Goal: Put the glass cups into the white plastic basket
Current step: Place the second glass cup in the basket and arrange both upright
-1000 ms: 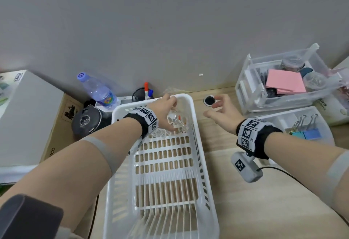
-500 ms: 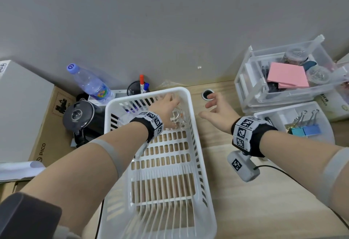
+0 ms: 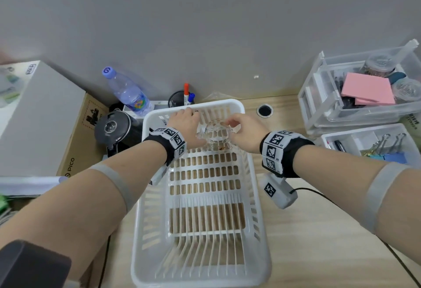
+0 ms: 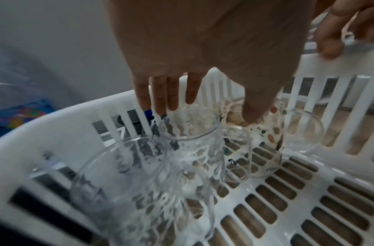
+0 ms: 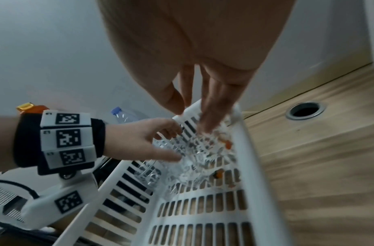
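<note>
Left hand point(image 3: 185, 126), fingers straight and relaxed, touching a clear glass point(image 4: 190, 138), and right hand point(image 3: 245, 134), fingers pointing down over a spotted glass point(image 4: 264, 144), grip unclear, both glasses upright at the far end of the white basket point(image 3: 259, 196) on the wooden desk point(image 3: 319, 242).

White basket point(image 3: 258, 208) on wooden desk point(image 3: 319, 242)

You have clear, glossy glass cups point(image 4: 188, 149) in a smooth white plastic basket point(image 3: 200, 265). Your table point(image 3: 319, 242) shows matt wood grain, with a metal-ringed grommet point(image 3: 264, 110) at its far edge.
</note>
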`<state>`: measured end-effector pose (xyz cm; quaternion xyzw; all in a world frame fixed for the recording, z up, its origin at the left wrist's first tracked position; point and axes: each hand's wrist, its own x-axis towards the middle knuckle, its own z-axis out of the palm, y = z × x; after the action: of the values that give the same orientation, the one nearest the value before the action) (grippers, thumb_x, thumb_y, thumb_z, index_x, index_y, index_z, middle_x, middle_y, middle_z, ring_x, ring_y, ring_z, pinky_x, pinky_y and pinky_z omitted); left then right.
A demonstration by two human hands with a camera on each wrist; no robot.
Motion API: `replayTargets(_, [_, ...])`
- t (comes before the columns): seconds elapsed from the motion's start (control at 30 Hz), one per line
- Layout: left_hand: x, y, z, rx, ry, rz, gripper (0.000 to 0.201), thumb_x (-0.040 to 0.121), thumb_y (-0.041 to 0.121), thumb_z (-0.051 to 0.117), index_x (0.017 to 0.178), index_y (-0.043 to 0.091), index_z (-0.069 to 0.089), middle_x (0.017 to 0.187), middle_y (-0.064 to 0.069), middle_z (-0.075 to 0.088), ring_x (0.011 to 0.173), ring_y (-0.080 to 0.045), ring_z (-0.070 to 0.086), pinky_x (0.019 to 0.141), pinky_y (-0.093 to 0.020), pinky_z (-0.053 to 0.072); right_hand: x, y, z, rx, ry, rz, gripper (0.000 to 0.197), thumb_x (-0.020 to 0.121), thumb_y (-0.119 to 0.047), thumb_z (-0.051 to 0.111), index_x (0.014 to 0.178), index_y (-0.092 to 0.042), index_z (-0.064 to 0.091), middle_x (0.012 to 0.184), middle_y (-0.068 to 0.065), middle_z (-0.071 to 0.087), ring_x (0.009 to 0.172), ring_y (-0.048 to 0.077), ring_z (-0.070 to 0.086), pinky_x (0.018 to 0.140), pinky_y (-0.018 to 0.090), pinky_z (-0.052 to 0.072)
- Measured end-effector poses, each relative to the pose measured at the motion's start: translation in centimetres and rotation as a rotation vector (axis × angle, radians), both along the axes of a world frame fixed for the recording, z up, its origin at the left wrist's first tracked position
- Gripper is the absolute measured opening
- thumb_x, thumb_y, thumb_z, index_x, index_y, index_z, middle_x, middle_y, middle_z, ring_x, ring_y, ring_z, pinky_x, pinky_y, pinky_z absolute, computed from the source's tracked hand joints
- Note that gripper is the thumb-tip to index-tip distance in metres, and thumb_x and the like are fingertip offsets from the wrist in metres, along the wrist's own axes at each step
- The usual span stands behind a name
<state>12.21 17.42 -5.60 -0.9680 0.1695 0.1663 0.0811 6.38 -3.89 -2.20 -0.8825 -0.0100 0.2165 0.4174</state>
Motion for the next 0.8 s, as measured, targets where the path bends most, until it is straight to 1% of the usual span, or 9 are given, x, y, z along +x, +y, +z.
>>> replayTargets(0.13, [-0.3,0.9,-0.4,-0.006,0.03,0.115,0.067,0.087,0.066,0.054,0.135,0.019,0.047,0.128,-0.01,0.056,0.109,-0.031,0.06,0.088,-0.047,0.053,0.4,2.7,-1.2,-0.201,0.128,0.215,0.056,0.095,-0.014,0.054,0.148,-0.028,0.044,0.16,0.006,0.022,0.135,0.027,0.044,0.1,0.033,0.047])
replayTargets(0.23, [-0.4,1.2,-0.6,-0.053,0.062,0.105,0.068,0.088,0.059,0.059,0.142,0.021,0.043,0.132,-0.009,0.055,0.112,-0.031,0.06,0.093,-0.049,0.051,0.6,4.6,-2.7,-0.289,0.202,0.245,0.062,0.097,-0.011,0.052,0.153,-0.031,0.035,0.165,0.003,0.001,0.141,0.031,0.036,0.1,0.033,0.047])
replayTargets(0.3, [-0.2,1.4,-0.3,-0.094,0.106,0.094,0.066,0.087,0.053,0.063,0.143,0.023,0.044,0.132,-0.007,0.055,0.112,-0.028,0.059,0.089,-0.042,0.05,0.7,5.7,-3.0,-0.39,0.239,0.265,0.065,0.098,-0.013,0.052,0.155,-0.03,0.028,0.164,0.007,0.004,0.144,0.035,0.028,0.114,0.04,0.033])
replayTargets(0.37, [0.0,1.8,-0.1,-0.115,0.157,0.071,0.066,0.085,0.048,0.068,0.142,0.024,0.045,0.131,-0.005,0.054,0.113,-0.026,0.058,0.089,-0.038,0.048,0.6,6.3,-3.3,-0.465,0.277,0.256,0.066,0.098,-0.016,0.05,0.157,-0.029,0.021,0.162,0.012,0.006,0.144,0.038,0.026,0.118,0.043,0.024])
replayTargets(0.47, [-0.1,2.2,0.0,-0.135,0.18,0.048,0.068,0.083,0.045,0.074,0.141,0.024,0.046,0.131,-0.005,0.053,0.113,-0.025,0.058,0.086,-0.035,0.045,0.8,7.3,-4.1,-0.463,0.259,0.179,0.077,0.093,-0.02,0.058,0.158,-0.029,0.018,0.159,0.025,0.008,0.138,0.047,0.033,0.112,0.051,0.034])
replayTargets(0.57, [-0.2,2.6,-0.3,-0.172,0.184,0.039,0.07,0.08,0.046,0.077,0.14,0.025,0.047,0.13,-0.004,0.053,0.112,-0.023,0.058,0.09,-0.037,0.049,1.1,8.1,-4.3,-0.469,0.343,0.054,0.089,0.091,-0.015,0.059,0.159,-0.035,0.004,0.157,0.027,0.007,0.13,0.044,0.044,0.106,0.046,0.042])
replayTargets(0.63, [-0.2,3.1,-0.5,-0.199,0.184,0.047,0.075,0.078,0.049,0.078,0.14,0.022,0.047,0.131,-0.003,0.055,0.113,-0.022,0.057,0.095,-0.04,0.051,1.2,8.2,-4.2,-0.449,0.333,-0.004,0.085,0.095,-0.017,0.059,0.159,-0.03,0.004,0.153,0.028,0.019,0.127,0.042,0.046,0.104,0.043,0.044])
replayTargets(0.73, [-0.4,3.7,-0.8,-0.218,0.18,0.079,0.088,0.074,0.055,0.08,0.145,0.018,0.043,0.136,-0.004,0.053,0.118,-0.022,0.056,0.099,-0.043,0.05,1.4,7.5,-4.5,-0.399,0.211,-0.081,0.073,0.095,-0.016,0.058,0.156,-0.018,0.017,0.141,0.03,0.041,0.121,0.044,0.052,0.096,0.045,0.045])
replayTargets(0.8, [-0.6,4.0,-0.8,-0.203,0.169,0.095,0.095,0.071,0.061,0.078,0.147,0.018,0.041,0.136,-0.004,0.052,0.12,-0.023,0.055,0.099,-0.045,0.051,1.9,7.5,-5.0,-0.41,0.209,-0.16,0.073,0.097,-0.016,0.055,0.156,-0.02,0.013,0.139,0.029,0.043,0.112,0.041,0.058,0.091,0.045,0.048])
